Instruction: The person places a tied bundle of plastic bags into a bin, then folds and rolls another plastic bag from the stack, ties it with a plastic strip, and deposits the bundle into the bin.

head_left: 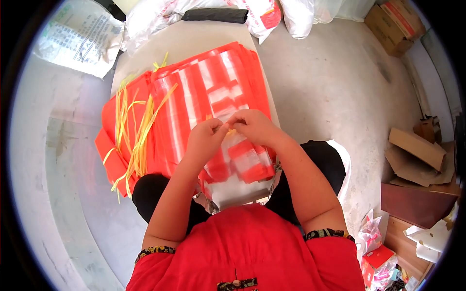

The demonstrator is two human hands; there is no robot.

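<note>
- wearing a red shirt (252, 242) at six o'clock, nearest of all, with black trousers (150, 194) showing at eight and four.
- holding left hand (205, 138) and right hand (255, 127) close together at the middle of the dial, bare arms stretched forward.
- pressing thumb and fingertips together on both; cannot tell what, if anything, is pinched between.
- showing a small yellow scrap (232, 132) just under the right fingertips.
- poised over a broad stack of red-and-white striped plastic bags (187, 97), spread from nine round to one o'clock and folded over at five.
- strewn across that stack at nine o'clock, with loose yellow strips (143, 140).
- set on a beige table (223, 36), bare towards twelve.
- farther off, backed by a black roll (216, 15) at twelve, a printed white sack (80, 36) at ten, open cardboard (420, 148) at three and a cardboard box (388, 29) at two.
</note>
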